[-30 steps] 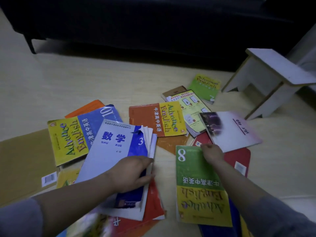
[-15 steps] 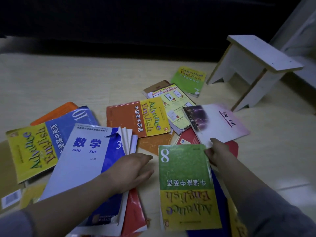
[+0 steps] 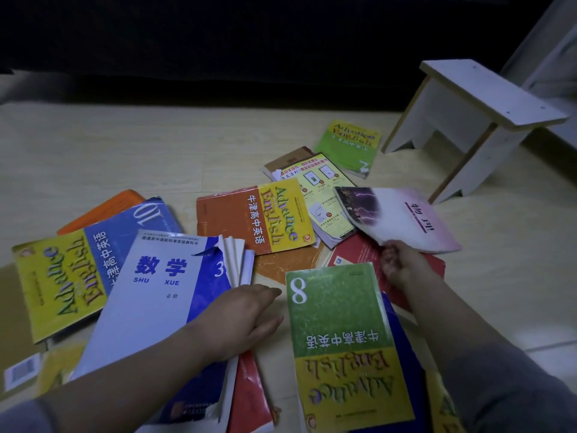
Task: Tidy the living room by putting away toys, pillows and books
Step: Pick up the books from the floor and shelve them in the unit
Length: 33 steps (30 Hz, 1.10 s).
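Roughly twelve books [image 3: 249, 220], one stool [image 3: 487, 95]; left hand [image 3: 240, 320] flat, right hand [image 3: 402, 264] pinches pink book [image 3: 406, 217].

A small white wooden stool [image 3: 487, 98] with plank legs stands at the right on the pale wood-look floor [image 3: 125, 151], near the dark sofa base [image 3: 218, 42] that crosses the back. At the left edge lies a flat brown cardboard sheet [image 3: 7, 323] bearing a white barcode label [image 3: 22, 370].

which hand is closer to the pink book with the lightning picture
Right. The right hand pinches the near edge of the pink book; the left hand rests on the blue maths book, to its left.
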{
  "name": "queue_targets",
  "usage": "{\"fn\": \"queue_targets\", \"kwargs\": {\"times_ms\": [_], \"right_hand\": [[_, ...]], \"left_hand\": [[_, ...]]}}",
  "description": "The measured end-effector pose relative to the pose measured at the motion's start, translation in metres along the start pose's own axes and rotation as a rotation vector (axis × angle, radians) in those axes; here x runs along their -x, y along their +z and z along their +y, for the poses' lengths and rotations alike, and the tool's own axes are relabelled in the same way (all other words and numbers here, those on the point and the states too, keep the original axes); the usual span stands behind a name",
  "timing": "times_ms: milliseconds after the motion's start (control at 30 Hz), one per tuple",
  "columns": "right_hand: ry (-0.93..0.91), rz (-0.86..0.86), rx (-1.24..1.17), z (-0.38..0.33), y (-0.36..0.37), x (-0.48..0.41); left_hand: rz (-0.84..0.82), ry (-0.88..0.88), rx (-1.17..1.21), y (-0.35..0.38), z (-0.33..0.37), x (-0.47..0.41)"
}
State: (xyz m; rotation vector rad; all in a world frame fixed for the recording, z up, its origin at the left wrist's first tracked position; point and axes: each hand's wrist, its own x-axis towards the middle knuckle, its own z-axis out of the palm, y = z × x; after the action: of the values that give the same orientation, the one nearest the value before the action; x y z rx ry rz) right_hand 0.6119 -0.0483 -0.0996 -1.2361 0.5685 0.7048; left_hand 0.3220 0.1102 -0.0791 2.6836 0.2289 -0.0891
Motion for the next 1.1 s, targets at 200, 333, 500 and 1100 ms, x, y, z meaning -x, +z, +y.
{"fn": "queue_targets", "kwargs": {"times_ms": [200,333,500,1100], "right_hand": [[0.04,0.003,0.087,0.007,0.018,0.002],[0.035,0.005,0.005,0.016,0.026,0.01],[0.063,-0.004,-0.165,0.015,0.03,0.011],[-0.057,-0.541,0.536,0.1,-0.012,0.136]], "left_hand": [[0.008,-0.029,0.006,0.0,-0.007,0.008],[0.042,-0.048,0.009,-0.005,-0.01,0.012],[0.091,-0.144,0.124,-0.009,-0.01,0.016],[0.458,-0.683,1.478,-0.052,-0.045,0.027]]}}
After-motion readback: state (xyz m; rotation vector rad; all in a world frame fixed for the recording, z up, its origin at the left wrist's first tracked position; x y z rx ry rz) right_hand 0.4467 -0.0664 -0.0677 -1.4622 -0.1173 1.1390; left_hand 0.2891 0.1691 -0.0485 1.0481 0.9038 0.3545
